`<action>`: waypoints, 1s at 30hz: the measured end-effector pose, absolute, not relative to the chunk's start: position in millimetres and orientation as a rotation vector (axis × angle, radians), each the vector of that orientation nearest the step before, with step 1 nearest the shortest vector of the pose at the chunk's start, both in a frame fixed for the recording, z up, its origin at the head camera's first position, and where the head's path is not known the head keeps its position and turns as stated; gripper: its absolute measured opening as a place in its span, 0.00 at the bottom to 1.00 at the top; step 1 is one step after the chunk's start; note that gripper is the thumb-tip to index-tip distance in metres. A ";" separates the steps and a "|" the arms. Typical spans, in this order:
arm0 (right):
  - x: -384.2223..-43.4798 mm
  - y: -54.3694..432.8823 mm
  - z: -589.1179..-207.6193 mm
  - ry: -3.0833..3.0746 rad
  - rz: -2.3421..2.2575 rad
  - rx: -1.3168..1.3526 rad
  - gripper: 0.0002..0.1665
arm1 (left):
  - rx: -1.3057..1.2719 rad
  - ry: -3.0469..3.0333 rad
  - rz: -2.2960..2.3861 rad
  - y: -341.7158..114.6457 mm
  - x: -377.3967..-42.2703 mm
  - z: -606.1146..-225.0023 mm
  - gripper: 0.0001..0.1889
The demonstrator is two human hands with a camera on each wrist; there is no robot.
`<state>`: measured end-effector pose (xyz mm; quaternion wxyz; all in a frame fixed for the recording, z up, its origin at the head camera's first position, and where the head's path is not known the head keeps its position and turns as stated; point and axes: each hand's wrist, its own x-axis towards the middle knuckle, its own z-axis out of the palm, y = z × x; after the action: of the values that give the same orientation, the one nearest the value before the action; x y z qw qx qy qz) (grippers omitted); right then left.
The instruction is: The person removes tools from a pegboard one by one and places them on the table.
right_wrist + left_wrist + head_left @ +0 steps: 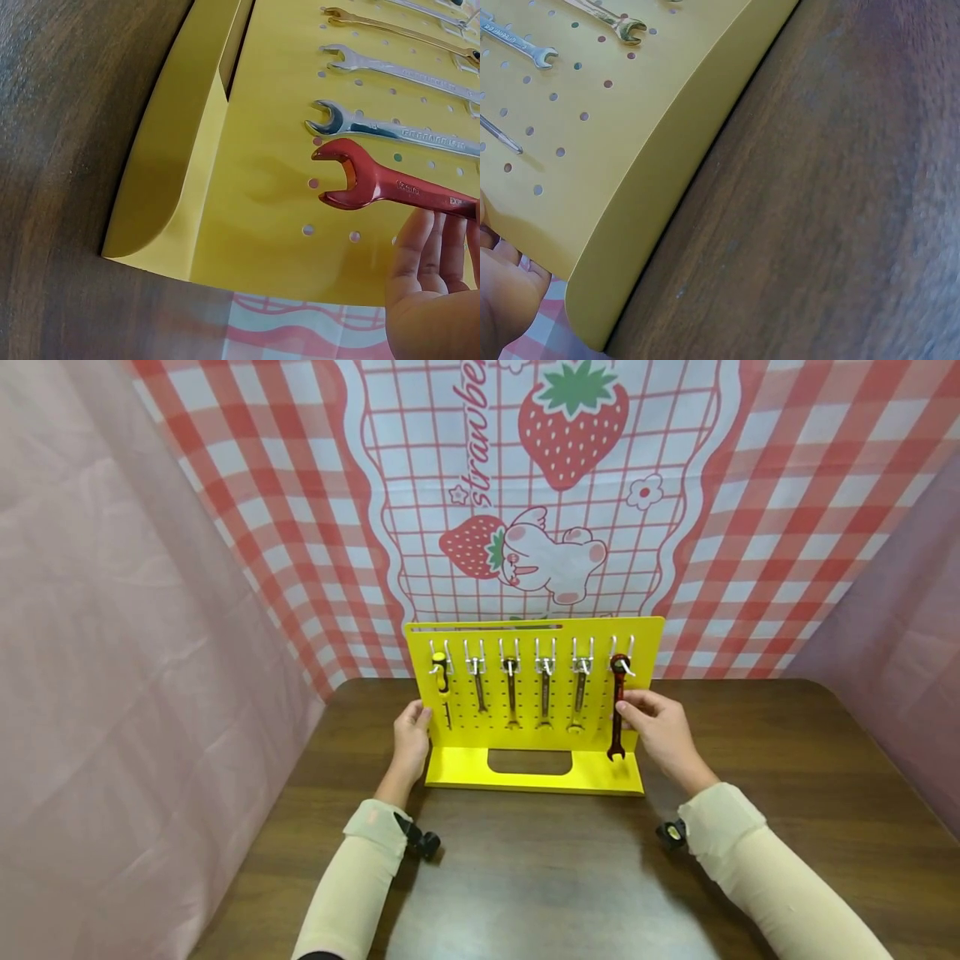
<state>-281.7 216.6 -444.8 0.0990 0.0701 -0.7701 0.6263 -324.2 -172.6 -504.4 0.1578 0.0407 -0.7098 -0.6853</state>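
Note:
A yellow pegboard stand (pixel 525 737) stands upright on the table. My right hand (pixel 660 733) pinches the shaft of a red combination wrench (pixel 617 714), thumb in front; the wrench's ring end is at the rightmost hook. The wrench's open end (pixel 352 174) points down, in front of the board. At the board's left edge, my left hand (pixel 410 743) grips the side, some of its fingers hidden behind. Near it hangs a yellow-and-black screwdriver (pixel 441 675). Between the hands several wrenches, such as a silver wrench (pixel 545 693), hang from white hooks.
The stand's base (pixel 457 767) has a cut-out and a raised front lip, and rests on the brown wooden table (pixel 525 868). Behind it hangs a red-checked strawberry cloth (pixel 315 527). A pink curtain (pixel 112 652) borders the left side.

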 end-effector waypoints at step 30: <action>-266.2 214.8 -437.9 -2.230 1.891 0.248 0.23 | 0.118 -2.033 -1.985 -172.6 -324.6 -505.5 0.10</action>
<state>-266.2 214.8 -437.9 0.1036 0.0840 -0.7559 0.6409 -324.6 -172.6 -505.5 0.1481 0.0409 -0.7070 -0.6903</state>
